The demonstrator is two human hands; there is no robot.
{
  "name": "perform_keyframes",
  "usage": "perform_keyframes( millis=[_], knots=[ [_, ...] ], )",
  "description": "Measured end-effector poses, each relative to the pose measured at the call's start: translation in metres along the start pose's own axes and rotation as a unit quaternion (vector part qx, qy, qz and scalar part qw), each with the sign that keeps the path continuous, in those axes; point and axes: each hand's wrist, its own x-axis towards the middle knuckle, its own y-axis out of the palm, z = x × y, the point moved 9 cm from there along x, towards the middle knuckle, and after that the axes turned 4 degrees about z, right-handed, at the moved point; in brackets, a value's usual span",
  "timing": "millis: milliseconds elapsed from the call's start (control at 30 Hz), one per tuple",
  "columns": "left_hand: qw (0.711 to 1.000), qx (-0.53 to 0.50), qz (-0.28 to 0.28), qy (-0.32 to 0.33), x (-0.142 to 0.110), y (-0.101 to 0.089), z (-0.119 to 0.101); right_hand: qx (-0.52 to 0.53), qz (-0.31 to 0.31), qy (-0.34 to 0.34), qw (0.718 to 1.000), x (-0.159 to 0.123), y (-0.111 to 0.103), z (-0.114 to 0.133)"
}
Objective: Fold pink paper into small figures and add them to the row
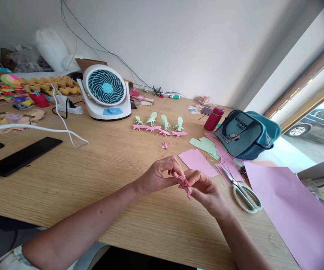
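Observation:
Both my hands pinch one small pink origami figure (184,184) above the front of the table. My left hand (162,175) has thumb and forefinger closed on its upper left end. From the other side, the fingertips of my right hand (206,191) are closed on its middle and lower part. Its exact shape is partly hidden by my fingers. Farther back stands a row of green folded paper figures (165,122), with several pink ones (164,132) in front of them. A single pink origami piece (165,144) lies nearer to me.
White-handled scissors (246,197), pink paper (198,162), green paper (205,145) and a large pink sheet (293,210) lie right. Behind them are a red bottle (214,119) and a teal bag (240,135). At left are a fan (107,93), power strip (69,107) and black tablet-like slab (24,155).

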Motion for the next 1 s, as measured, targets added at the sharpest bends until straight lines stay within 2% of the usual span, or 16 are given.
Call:
perform_keyframes(
  millis=[200,367,467,600,767,1000],
  knots=[
    [0.999,0.0,-0.007,-0.05,-0.004,0.001,0.01,0.004,-0.042,0.029,0.999,-0.005,-0.004,-0.014],
    [0.997,0.02,-0.025,-0.064,-0.007,0.002,0.009,0.0,-0.069,0.051,0.996,-0.007,-0.008,-0.017],
    [0.997,0.017,-0.03,-0.064,-0.007,0.003,0.008,0.01,-0.064,0.057,0.996,-0.008,-0.007,-0.02],
    [0.998,0.0,-0.03,-0.056,-0.007,0.004,0.007,0.014,-0.047,0.052,0.997,-0.008,-0.004,-0.02],
    [0.997,-0.014,-0.024,-0.07,-0.009,0.004,0.011,0.01,-0.056,0.044,0.997,-0.009,-0.005,-0.019],
    [0.992,-0.037,-0.033,-0.114,-0.013,0.004,0.028,-0.044,-0.081,0.021,0.995,-0.01,-0.014,-0.02]
  ],
)
